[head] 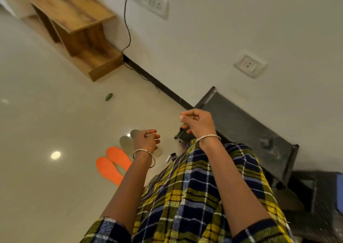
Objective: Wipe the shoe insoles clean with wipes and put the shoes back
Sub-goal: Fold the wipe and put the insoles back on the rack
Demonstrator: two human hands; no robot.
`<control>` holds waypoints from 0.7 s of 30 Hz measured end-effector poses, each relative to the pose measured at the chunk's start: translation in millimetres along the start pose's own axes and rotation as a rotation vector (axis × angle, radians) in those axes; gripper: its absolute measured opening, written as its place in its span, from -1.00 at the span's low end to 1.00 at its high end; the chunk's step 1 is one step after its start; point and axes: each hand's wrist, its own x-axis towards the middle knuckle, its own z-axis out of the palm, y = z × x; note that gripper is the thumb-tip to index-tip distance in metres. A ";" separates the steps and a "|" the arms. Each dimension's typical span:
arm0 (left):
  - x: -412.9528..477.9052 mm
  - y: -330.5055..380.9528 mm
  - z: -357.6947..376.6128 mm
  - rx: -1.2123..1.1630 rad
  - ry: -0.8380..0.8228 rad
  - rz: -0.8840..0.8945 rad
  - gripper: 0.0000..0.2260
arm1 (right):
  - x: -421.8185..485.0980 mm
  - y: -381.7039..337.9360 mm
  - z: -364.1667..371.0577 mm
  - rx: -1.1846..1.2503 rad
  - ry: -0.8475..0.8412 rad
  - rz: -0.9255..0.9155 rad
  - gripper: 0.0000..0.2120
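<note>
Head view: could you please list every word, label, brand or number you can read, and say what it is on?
None readable anywhere in this view.
White wall switch panel: markings too blurred to read.
White wall socket: no lettering shows.
Small black-and-white object on the floor: too small to read.
Flat orange insoles: no print shows.

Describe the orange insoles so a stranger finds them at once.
From the black rack by the wall, look across the pale floor past the left hand. Two flat insoles lie side by side; unlike the grey pair beside them, they are bright orange.
</note>
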 end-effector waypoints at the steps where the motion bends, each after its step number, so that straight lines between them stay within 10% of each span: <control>1: 8.3 -8.5 -5.2 -0.007 0.006 -0.049 -0.83 | 6.4 2.6 3.3 -0.023 -0.016 0.008 -0.94; 21: 213.2 -141.2 -10.6 -0.097 0.346 -0.458 -0.87 | 251.5 159.2 96.0 -0.566 -0.468 0.304 -0.88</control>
